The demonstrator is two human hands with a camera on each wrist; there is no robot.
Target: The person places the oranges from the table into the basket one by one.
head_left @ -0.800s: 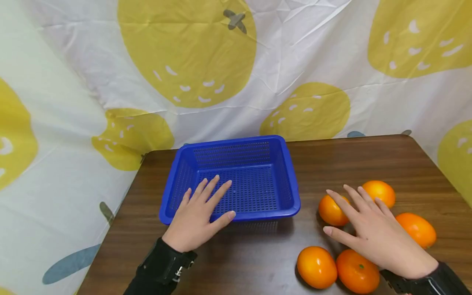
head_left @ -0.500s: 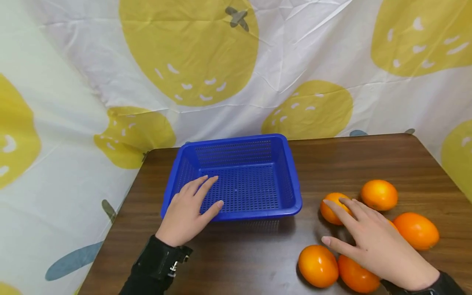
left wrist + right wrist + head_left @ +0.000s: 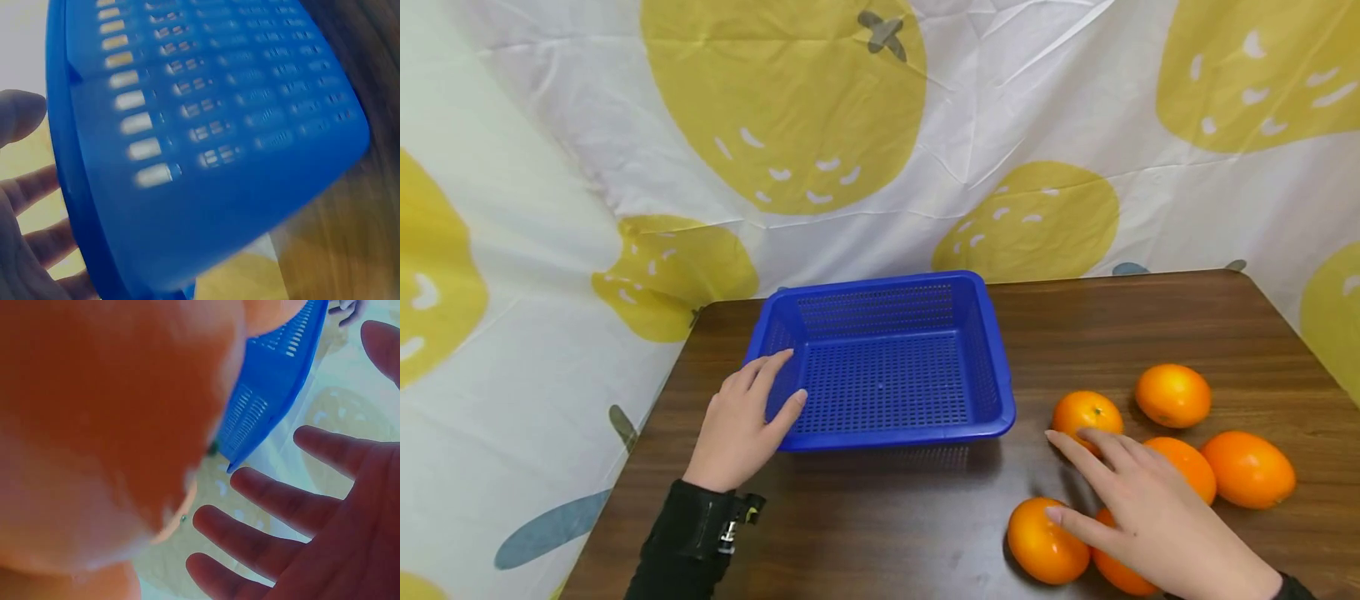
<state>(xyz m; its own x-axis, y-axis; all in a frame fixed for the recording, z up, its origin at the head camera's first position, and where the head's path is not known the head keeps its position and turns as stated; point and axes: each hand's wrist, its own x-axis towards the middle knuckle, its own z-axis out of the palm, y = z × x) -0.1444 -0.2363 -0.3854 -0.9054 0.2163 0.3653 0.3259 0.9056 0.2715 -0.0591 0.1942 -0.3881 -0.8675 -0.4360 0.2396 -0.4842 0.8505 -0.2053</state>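
A blue plastic basket (image 3: 887, 435) with a perforated bottom and sides stands on the table, nothing inside it. My left hand (image 3: 737, 421) is at its left side, fingers reaching over the rim; whether they touch it I cannot tell. The left wrist view shows the basket's slotted wall (image 3: 206, 187) close up. Over a group of oranges on the right hovers my right hand (image 3: 1157, 517), fingers spread and holding nothing. Nearest to it are a front orange (image 3: 1047, 542), a back one (image 3: 1086, 408) and another partly hidden orange (image 3: 1187, 462). In the right wrist view an orange (image 3: 112, 425) looms large beside the fingers.
Two more oranges lie farther right, one toward the back (image 3: 1172, 396) and one near the edge (image 3: 1247, 469). The wooden table (image 3: 880, 525) meets a white cloth (image 3: 1000, 100) printed with yellow fruit behind and on the left.
My left hand has drawn back leftward from over the basket to its left rim. My right hand has shifted slightly down and toward me above the oranges. The basket and oranges stay put.
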